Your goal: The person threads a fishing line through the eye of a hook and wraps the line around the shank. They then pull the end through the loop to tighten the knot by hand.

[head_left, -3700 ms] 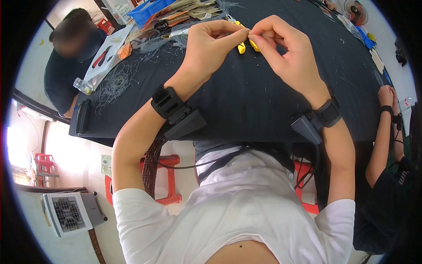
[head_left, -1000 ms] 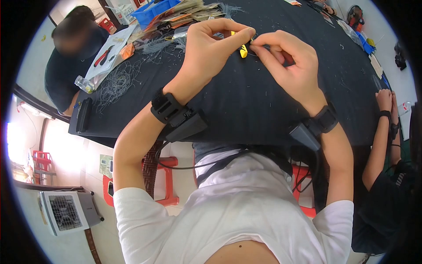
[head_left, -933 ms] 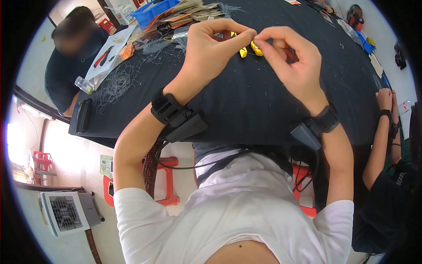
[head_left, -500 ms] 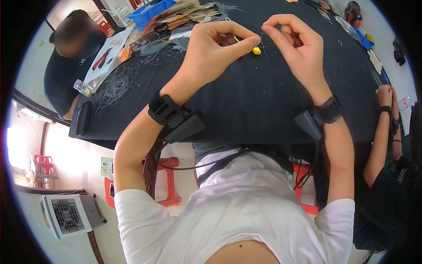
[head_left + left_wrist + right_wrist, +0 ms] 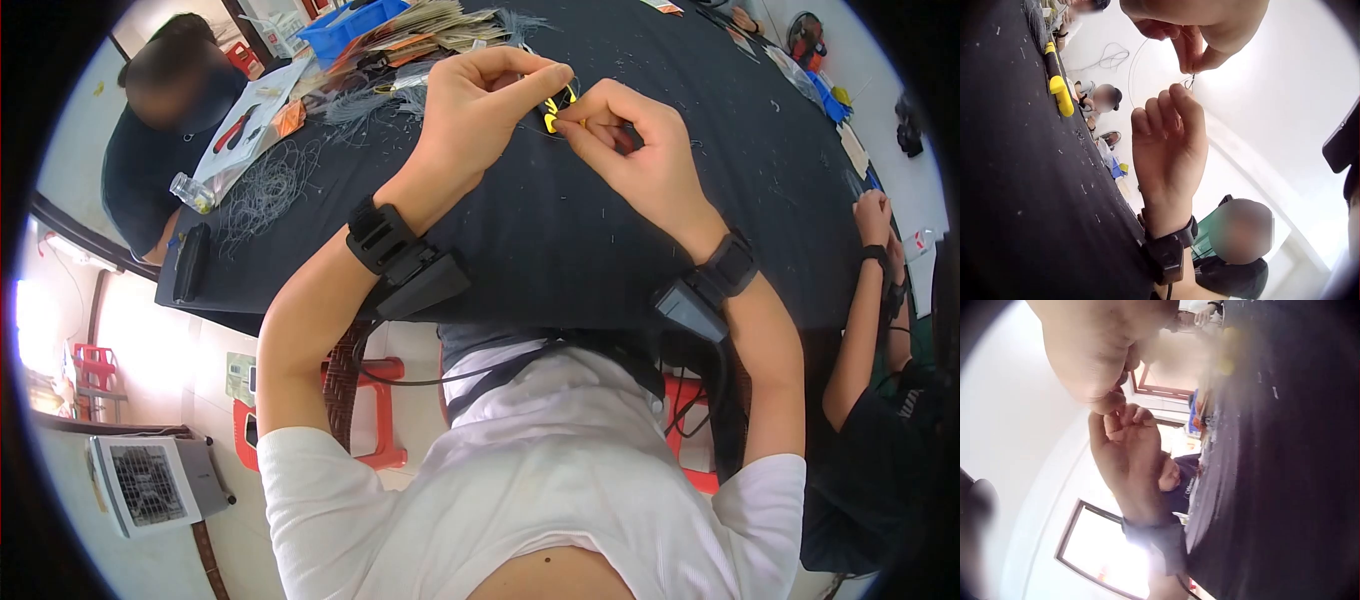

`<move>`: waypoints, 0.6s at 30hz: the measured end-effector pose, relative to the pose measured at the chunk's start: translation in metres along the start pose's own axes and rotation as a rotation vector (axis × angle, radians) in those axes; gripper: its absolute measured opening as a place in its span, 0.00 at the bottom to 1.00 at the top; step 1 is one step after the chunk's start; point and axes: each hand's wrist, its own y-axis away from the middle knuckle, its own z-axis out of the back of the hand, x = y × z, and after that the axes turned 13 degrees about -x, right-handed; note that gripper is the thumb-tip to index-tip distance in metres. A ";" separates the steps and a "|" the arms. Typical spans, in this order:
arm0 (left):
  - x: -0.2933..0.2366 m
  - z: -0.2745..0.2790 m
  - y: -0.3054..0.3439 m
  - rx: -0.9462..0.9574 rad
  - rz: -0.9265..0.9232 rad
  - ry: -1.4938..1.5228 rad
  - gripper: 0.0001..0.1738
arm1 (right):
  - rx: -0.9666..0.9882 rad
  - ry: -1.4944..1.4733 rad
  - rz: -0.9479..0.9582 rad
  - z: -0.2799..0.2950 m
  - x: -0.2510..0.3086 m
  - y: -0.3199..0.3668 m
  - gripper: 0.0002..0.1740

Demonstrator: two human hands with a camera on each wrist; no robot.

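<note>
The left hand [image 5: 480,100] and the right hand [image 5: 630,150] meet fingertip to fingertip above the far part of the table [image 5: 560,240], with a thin wire [image 5: 1130,72] pinched between them. A small clip [image 5: 550,120] lies on the table below. Left of the hands is a heap of wire strands [image 5: 265,190] — behind it, a bin [image 5: 345,18]. A second person [image 5: 150,130] sits at the table's left edge, a third [image 5: 880,330] at its right.
</note>
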 end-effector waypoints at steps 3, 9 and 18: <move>0.004 0.001 0.000 0.040 0.006 -0.042 0.08 | -0.056 0.080 0.173 0.004 0.008 -0.004 0.05; 0.003 -0.002 0.003 0.129 -0.065 -0.097 0.08 | -0.154 0.146 0.242 0.016 0.012 -0.014 0.06; -0.011 0.002 0.003 0.296 -0.049 -0.233 0.09 | -0.109 -0.037 -0.085 0.023 -0.012 -0.016 0.04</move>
